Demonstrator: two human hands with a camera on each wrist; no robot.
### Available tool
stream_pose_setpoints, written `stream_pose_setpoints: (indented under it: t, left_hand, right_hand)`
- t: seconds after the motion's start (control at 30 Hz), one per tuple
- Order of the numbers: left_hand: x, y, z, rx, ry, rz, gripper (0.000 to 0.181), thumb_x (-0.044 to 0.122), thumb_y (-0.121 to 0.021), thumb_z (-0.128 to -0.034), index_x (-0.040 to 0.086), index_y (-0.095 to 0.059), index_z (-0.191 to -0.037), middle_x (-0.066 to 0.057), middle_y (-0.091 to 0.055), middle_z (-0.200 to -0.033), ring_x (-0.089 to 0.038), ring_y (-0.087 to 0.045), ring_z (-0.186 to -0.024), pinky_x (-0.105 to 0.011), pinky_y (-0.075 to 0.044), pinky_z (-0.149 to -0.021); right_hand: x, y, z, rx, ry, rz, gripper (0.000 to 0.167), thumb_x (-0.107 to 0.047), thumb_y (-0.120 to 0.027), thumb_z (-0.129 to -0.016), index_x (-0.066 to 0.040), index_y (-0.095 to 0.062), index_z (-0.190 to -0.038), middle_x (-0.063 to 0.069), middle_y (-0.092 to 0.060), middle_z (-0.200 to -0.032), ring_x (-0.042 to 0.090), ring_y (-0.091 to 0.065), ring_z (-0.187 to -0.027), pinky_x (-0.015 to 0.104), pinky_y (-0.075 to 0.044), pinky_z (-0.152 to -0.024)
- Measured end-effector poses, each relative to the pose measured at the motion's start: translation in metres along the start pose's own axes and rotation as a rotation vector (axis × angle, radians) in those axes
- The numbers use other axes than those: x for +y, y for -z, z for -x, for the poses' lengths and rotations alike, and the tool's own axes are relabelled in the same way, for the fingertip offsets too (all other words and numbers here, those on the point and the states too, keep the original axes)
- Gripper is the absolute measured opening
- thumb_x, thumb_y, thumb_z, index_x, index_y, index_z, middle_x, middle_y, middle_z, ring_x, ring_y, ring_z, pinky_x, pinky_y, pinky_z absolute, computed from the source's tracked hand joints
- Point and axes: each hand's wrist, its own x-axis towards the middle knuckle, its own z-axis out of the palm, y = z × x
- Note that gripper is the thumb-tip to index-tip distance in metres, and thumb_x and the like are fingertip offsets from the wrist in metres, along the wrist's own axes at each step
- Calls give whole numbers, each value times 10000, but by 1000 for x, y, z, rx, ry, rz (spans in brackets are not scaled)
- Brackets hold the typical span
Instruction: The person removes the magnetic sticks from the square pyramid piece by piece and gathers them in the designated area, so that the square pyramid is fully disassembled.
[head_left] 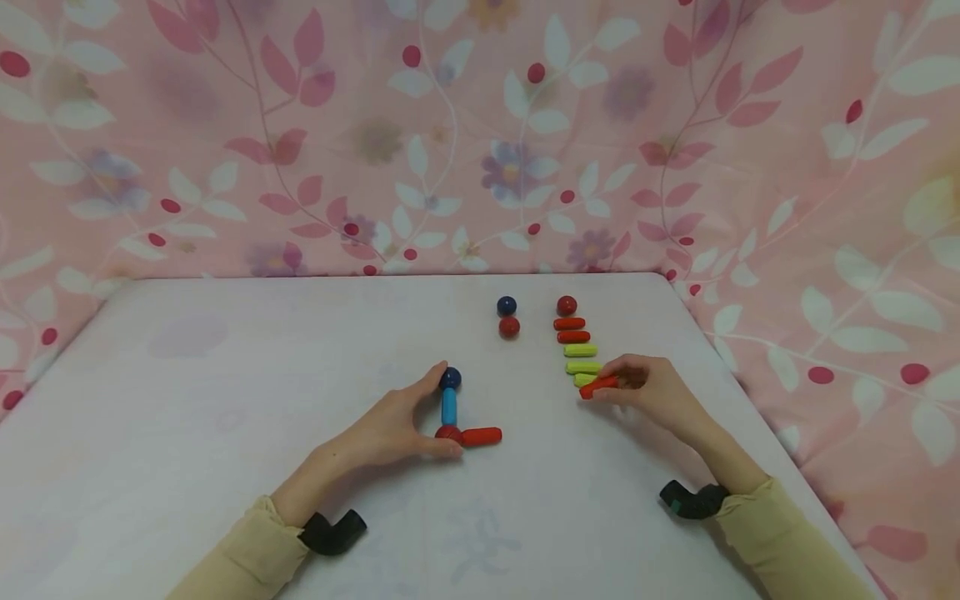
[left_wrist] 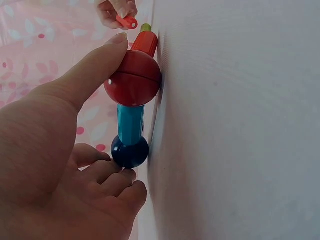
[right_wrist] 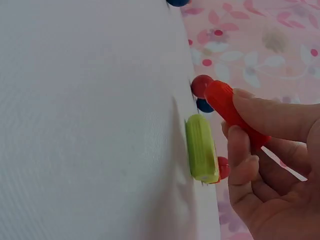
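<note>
My left hand (head_left: 382,429) holds a small joined piece on the table, its thumb against a red ball (left_wrist: 134,77) and its fingertips at a dark blue ball (head_left: 450,377). Between the two balls runs a light blue rod (head_left: 449,407). A red rod (head_left: 482,436) sticks out to the right from the red ball. Over on the right, my right hand (head_left: 656,392) pinches another red rod (right_wrist: 227,105) between thumb and fingers. That rod is tilted, just above the nearest yellow-green rod (right_wrist: 201,150), and partly covers it in the head view.
Beyond my right hand lies a column of loose parts: yellow-green rods (head_left: 580,350), red rods (head_left: 573,337) and a red ball (head_left: 567,305). Left of it sit a dark blue ball (head_left: 507,306) and a red ball (head_left: 509,327). A floral cloth (head_left: 450,150) hangs behind the white table (head_left: 225,375).
</note>
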Motion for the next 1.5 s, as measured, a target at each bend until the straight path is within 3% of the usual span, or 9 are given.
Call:
stream_pose_setpoints:
  t: [0.3,0.67,0.9,1.5]
  left_hand:
    - [-2,0,0,4,0,3,1158,542,-857,-714,243,-189,-1612,29,-267,-1643,-243,-230,-1527,-544,-314,-1173]
    - [0,0,1,7,2,5,1147,531,-858,-719,248,-195,-1611,37,-259,-1645,-234,-214,-1531,-546,-304,-1178]
    - [0,0,1,8,-3,3,1144,529,-856,-724,241,-195,-1611,29,-262,-1644,-240,-217,-1530,-550,-305,-1176]
    - [2,0,0,8,8,0,1157,530,-860,-719,239,-186,-1613,29,-257,-1647,-238,-211,-1532,-541,-299,-1182]
  right_hand:
    - [14,6,-3,-93,-26,12,279,-223,-802,-857,-83,-718,-1084,95,-726,-1032,220,-685,-887,257,-569,-744]
    - [17,10,-5,-38,-70,94,337,-271,-846,-811,-65,-704,-1036,75,-694,-957,237,-625,-871,233,-550,-727]
    - [19,6,-7,2,-55,106,355,-263,-853,-804,-51,-693,-1039,74,-673,-914,230,-594,-839,226,-530,-694]
    - [17,1,-8,70,-58,141,356,-246,-824,-837,-43,-665,-1081,85,-672,-947,221,-592,-851,207,-516,-701]
